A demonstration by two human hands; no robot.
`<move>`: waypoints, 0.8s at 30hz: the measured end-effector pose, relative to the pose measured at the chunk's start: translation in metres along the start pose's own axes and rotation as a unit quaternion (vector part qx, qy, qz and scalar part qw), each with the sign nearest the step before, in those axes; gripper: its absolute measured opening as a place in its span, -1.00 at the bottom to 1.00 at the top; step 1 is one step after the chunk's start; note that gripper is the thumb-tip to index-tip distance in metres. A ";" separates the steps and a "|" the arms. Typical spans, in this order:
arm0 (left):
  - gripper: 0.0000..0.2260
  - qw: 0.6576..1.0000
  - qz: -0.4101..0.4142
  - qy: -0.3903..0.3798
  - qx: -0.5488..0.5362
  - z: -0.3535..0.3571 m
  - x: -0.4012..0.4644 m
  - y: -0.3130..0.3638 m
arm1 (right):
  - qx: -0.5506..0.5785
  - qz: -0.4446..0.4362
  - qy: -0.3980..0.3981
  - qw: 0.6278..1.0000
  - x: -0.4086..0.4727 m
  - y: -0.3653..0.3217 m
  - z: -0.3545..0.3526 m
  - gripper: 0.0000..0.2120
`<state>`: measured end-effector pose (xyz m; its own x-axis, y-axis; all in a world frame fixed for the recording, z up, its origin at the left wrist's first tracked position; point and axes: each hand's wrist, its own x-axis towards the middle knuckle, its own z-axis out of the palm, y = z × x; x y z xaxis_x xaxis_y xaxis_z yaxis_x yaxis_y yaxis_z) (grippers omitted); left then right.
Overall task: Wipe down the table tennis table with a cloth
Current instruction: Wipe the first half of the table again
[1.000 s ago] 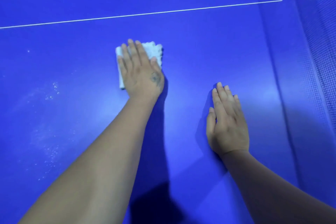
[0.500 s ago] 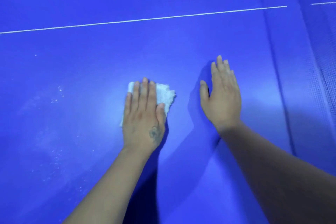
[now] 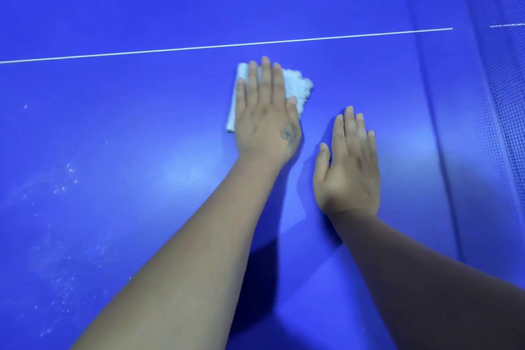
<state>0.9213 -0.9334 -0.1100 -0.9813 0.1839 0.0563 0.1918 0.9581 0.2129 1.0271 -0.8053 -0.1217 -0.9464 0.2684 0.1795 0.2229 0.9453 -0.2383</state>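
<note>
Left hand (image 3: 265, 119) flat on the cloth (image 3: 295, 85), fingers straight and close together, pressing it to the table (image 3: 113, 122); dark mark on the back of the hand near the thumb. Forearm stretched long from the lower left. Cloth white, folded, showing at the hand's left edge and past the thumb, lying just below the white line (image 3: 199, 48). Right hand (image 3: 350, 167) just beside, lower and to the right, palm down with fingers straight and slightly spread, holding nothing; whether resting on the table or just above it cannot be told. Hands apart, a narrow strip of blue between them.

Blue, glossy surface with a soft glare patch left of the forearm. White specks (image 3: 65, 179) scattered over the left part and along the top edge. Thin white line across, left to right. Net (image 3: 508, 122) of dark mesh along the right edge.

Against half a second ago: cloth and left hand farther up the table, close under the line; right hand lower and nearer the body, now behind the left rather than ahead of it.
</note>
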 end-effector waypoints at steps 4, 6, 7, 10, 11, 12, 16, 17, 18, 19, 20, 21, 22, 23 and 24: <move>-0.43 0.995 0.092 -0.018 -0.017 0.000 -0.046 0.008 | -0.013 -0.002 -0.011 1.000 -0.002 0.003 0.003 -0.44; -0.44 0.996 0.090 -0.025 -0.014 -0.007 -0.070 -0.007 | -0.019 -0.003 -0.012 1.000 -0.002 0.003 0.003 -0.44; -0.45 0.997 0.078 -0.024 -0.010 -0.011 -0.080 -0.018 | -0.022 -0.003 -0.008 1.000 -0.002 0.003 0.002 -0.45; -0.44 1.000 0.003 -0.011 0.002 -0.021 -0.089 -0.059 | -0.019 0.004 -0.008 1.000 -0.003 0.001 0.002 -0.44; -0.44 1.000 -0.026 -0.007 0.010 -0.023 -0.082 -0.071 | -0.017 0.005 -0.012 1.000 -0.002 0.000 0.002 -0.44; -0.43 0.998 -0.054 -0.005 0.018 -0.024 -0.071 -0.080 | -0.015 0.006 -0.016 1.000 -0.002 0.000 0.002 -0.44; -0.39 0.992 -0.123 0.010 0.009 -0.018 0.001 -0.077 | -0.015 0.011 -0.024 1.000 -0.002 0.000 0.001 -0.42; -0.38 0.992 -0.129 0.012 0.002 -0.015 0.021 -0.070 | -0.015 0.014 -0.026 0.999 -0.001 0.000 0.001 -0.42; -0.38 0.992 -0.126 0.012 -0.008 -0.012 0.040 -0.061 | -0.014 0.016 -0.028 0.999 -0.001 -0.001 0.001 -0.41; -0.38 0.993 -0.113 0.008 -0.015 -0.009 0.056 -0.051 | -0.013 0.017 -0.028 0.999 0.000 -0.002 0.001 -0.41; -0.38 0.995 -0.095 0.001 -0.019 -0.006 0.069 -0.039 | -0.012 0.016 -0.028 0.999 0.000 -0.001 0.001 -0.41; -0.38 0.997 -0.073 -0.007 -0.021 -0.002 0.077 -0.026 | -0.012 0.015 -0.028 0.999 0.000 -0.001 0.002 -0.41; -0.38 0.999 -0.047 -0.012 -0.020 0.001 0.081 -0.013 | -0.011 0.014 -0.028 0.999 0.000 -0.001 0.002 -0.40; -0.39 1.000 -0.020 -0.013 -0.017 0.003 0.079 -0.003 | -0.008 0.013 -0.027 1.000 -0.001 0.000 0.003 -0.40; -0.39 1.000 0.011 -0.009 -0.014 0.006 0.073 0.005 | -0.007 0.012 -0.026 1.000 -0.001 0.000 0.002 -0.40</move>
<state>0.8504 -0.9136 -0.1104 -0.9768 0.2096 0.0431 0.2138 0.9473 0.2385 1.0278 -0.8060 -0.1241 -0.9518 0.2808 0.1237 0.2480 0.9414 -0.2288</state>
